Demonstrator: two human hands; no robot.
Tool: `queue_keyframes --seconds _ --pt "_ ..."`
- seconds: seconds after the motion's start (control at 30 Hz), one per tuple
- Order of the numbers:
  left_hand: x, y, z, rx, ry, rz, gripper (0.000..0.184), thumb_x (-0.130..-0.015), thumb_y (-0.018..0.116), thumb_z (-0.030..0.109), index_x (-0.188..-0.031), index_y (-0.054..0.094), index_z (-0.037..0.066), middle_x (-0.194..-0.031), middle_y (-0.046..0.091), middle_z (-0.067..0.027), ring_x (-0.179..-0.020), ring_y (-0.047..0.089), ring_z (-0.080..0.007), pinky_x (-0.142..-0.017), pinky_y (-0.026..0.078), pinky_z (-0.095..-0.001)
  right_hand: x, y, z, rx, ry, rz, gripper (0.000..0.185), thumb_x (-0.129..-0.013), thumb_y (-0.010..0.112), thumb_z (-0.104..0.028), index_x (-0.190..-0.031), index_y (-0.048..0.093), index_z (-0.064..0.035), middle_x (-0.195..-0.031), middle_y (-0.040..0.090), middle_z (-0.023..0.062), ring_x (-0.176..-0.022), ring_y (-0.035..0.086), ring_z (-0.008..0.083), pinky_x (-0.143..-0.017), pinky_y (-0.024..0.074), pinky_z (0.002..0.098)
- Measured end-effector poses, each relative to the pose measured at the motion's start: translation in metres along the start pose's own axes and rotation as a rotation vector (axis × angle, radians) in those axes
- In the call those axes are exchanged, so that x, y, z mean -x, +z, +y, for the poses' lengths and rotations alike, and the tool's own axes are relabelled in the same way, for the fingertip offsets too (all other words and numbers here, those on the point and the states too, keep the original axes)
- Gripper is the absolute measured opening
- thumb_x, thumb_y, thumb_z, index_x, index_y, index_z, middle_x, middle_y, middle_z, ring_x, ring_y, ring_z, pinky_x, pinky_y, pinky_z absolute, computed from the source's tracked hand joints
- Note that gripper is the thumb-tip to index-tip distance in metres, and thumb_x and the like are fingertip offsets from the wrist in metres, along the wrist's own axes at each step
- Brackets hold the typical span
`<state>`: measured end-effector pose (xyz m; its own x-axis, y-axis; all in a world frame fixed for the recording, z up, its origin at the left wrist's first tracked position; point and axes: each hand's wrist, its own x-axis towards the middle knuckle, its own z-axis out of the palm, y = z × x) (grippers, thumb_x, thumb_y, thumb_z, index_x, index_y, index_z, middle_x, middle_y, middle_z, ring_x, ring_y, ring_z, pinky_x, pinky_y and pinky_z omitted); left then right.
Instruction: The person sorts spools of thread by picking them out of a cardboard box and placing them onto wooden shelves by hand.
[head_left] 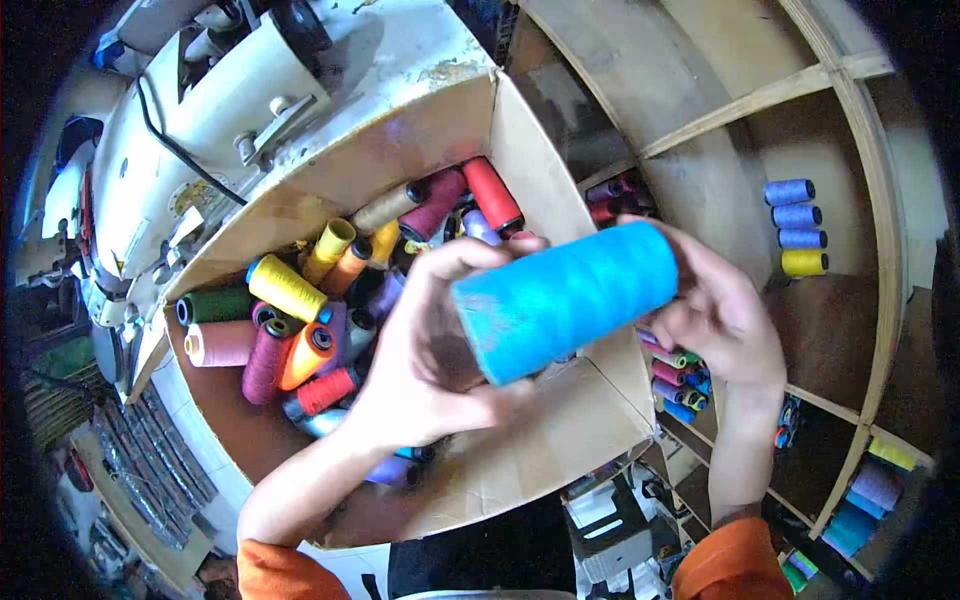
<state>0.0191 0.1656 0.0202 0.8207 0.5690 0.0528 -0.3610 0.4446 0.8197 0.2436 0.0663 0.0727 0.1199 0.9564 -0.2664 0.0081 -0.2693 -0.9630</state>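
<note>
A large spool of bright blue thread (570, 300) is held up in front of me, tilted with its right end higher. My left hand (430, 345) curves around its left end, thumb below and fingers above. At the other end, my right hand (725, 310) grips the spool, with some fingers hidden behind it. Beneath both hands stands an open cardboard box (540, 450) holding many thread spools. Among them are a yellow spool (286, 288), a red spool (492, 195), a pink spool (225, 344) and an orange spool (306, 356).
A white sewing machine (210, 120) stands on a table at the upper left, close to the box. On the right, wooden shelves (850, 250) hold more spools, including a stack of blue spools (796, 215) above a yellow one.
</note>
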Motion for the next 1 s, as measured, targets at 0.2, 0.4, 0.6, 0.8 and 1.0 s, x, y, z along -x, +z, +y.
queue_keyframes --seconds 0.2,0.4,0.6,0.8,1.0 --pt "-0.009 0.006 -0.003 -0.467 -0.228 -0.255 0.085 -0.064 0.076 0.002 -0.135 0.031 0.010 -0.135 0.035 -0.0134 -0.121 0.044 -0.0261 -0.095 0.043 -0.0386 0.031 -0.031 0.009 -0.176 -0.017 0.220 0.062 -0.073 0.073 -0.031 -0.122 0.050 0.0008 -0.106 0.058 0.0068 -0.076 0.056 0.0064 -0.063 0.0464 0.0212" --pt "-0.043 -0.124 -0.048 -1.863 -0.081 0.130 0.050 -0.074 0.060 0.002 -0.122 0.046 0.004 -0.112 0.051 -0.0180 -0.104 0.052 -0.0364 -0.086 0.046 -0.0430 0.022 -0.149 0.043 0.119 -0.140 0.937 0.058 -0.077 0.071 -0.028 -0.121 0.052 0.0040 -0.117 0.059 0.0107 -0.103 0.056 0.0175 -0.088 0.0435 0.0294" --pt "-0.043 -0.141 -0.068 -2.125 -0.047 0.052 0.053 -0.077 0.057 0.003 -0.127 0.041 0.000 -0.122 0.044 -0.0205 -0.107 0.048 -0.0383 -0.093 0.041 -0.0433 -0.044 -0.270 0.045 0.867 0.104 1.150 0.049 -0.075 0.072 -0.030 -0.112 0.059 -0.0013 -0.100 0.065 0.0189 -0.089 0.064 0.0294 -0.079 0.0488 0.0386" --pt "-0.036 -0.137 -0.066 -1.953 -0.127 0.093 0.035 -0.081 0.052 0.002 -0.115 0.045 0.000 -0.115 0.051 -0.0206 -0.106 0.051 -0.0366 -0.094 0.038 -0.0434 -0.061 -0.349 0.068 1.483 0.363 0.947 0.046 -0.080 0.066 -0.031 -0.117 0.055 -0.0061 -0.101 0.062 0.0243 -0.095 0.060 0.0393 -0.082 0.0475 0.0448" --pt "-0.019 -0.100 -0.031 -1.783 0.179 0.110 0.043 -0.081 0.061 0.003 -0.120 0.045 0.000 -0.116 0.055 -0.0204 -0.109 0.052 -0.0372 -0.092 0.040 -0.0453 -0.061 -0.358 0.091 1.470 0.414 1.008 0.050 -0.080 0.065 -0.033 -0.121 0.053 -0.0069 -0.106 0.061 0.0243 -0.099 0.060 0.0356 -0.085 0.0468 0.0435"
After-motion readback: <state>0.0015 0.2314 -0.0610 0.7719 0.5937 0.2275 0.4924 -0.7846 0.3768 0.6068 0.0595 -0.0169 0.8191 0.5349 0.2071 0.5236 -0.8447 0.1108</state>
